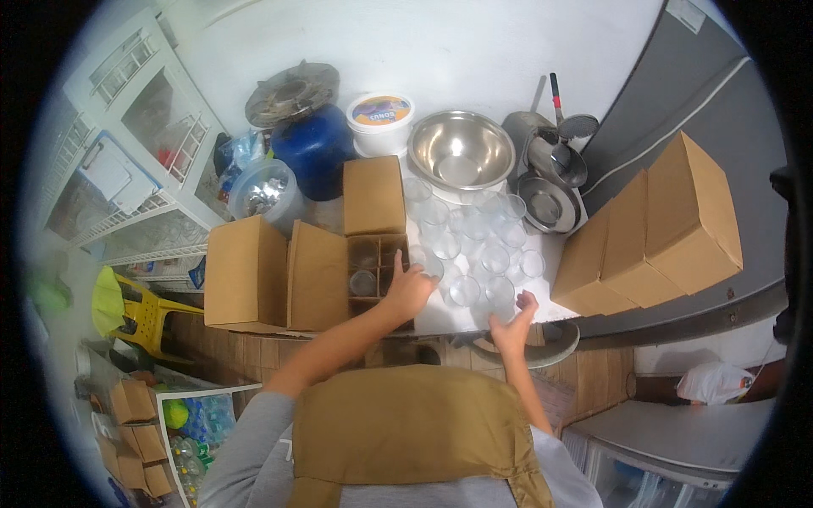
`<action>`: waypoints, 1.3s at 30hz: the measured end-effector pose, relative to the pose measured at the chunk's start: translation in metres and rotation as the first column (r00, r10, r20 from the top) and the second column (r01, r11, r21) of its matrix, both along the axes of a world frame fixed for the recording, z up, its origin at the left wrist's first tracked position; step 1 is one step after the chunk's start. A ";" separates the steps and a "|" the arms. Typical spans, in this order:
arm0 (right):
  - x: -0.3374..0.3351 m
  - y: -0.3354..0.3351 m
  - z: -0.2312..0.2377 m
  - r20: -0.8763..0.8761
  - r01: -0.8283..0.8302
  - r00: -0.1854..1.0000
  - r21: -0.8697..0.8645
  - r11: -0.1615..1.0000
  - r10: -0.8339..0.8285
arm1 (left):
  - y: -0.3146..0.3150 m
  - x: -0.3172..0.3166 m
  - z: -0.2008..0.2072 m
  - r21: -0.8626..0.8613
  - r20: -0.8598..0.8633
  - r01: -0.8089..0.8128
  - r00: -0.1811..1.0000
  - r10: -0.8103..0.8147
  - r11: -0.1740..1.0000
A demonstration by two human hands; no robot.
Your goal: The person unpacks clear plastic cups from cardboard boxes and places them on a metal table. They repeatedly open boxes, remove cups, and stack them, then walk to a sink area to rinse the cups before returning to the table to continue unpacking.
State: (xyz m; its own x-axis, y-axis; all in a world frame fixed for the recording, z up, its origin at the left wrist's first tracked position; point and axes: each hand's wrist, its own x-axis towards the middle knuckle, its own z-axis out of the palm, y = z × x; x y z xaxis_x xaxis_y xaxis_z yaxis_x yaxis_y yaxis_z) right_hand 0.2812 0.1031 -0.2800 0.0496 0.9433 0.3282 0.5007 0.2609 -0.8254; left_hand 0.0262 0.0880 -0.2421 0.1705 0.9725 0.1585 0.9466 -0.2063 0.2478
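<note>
A divided cardboard box (pixel 336 262) stands open at the table's near left, with glasses such as a clear glass (pixel 363 282) in its compartments. Over its right edge is my left hand (pixel 410 292), one finger stretched forward and the thumb apart. Right beside these fingers stands a drinking glass (pixel 430 262); whether they touch it is hard to tell. My right hand (pixel 511 328) is at the table's front edge, thumb and fingers around a drinking glass (pixel 500 295). Many clear glasses (pixel 475 226) stand close together between and beyond my hands.
Closed cardboard boxes (pixel 648 237) line the table's right side; another box (pixel 246 271) is at the left. Along the wall stand a steel bowl (pixel 461 151), a white tub (pixel 380 123), a blue gas cylinder (pixel 313 152), a clear bucket (pixel 266 190) and metal pans (pixel 549 203).
</note>
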 end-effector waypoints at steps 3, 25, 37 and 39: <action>-0.002 -0.015 0.049 0.078 -0.185 0.981 0.112 0.976 0.177 | -0.015 -0.017 0.026 0.137 0.069 -0.018 0.998 0.008 0.990; -0.161 -0.025 0.143 0.695 -0.582 0.333 -0.380 0.719 0.637 | -0.026 -0.089 0.066 -0.460 -0.286 -0.366 0.924 0.255 0.809; 0.046 -0.009 0.134 -0.957 -0.758 0.246 -0.092 0.645 0.153 | -0.039 -0.129 0.112 -0.230 0.180 -0.399 0.879 0.441 0.888; 0.067 -0.015 0.098 -0.933 -0.672 0.355 -0.216 0.709 0.053 | -0.057 -0.136 0.147 -0.188 0.261 -0.488 0.812 0.522 0.853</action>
State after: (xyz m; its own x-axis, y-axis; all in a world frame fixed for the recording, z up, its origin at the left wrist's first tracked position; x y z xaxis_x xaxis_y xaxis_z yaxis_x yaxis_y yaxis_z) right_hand 0.3481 0.0884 -0.1822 -0.4026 0.9020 -0.1556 -0.5338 -0.3695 -0.7606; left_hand -0.1095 0.0311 -0.0948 -0.3866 0.9222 0.0121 0.7900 0.3244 0.5202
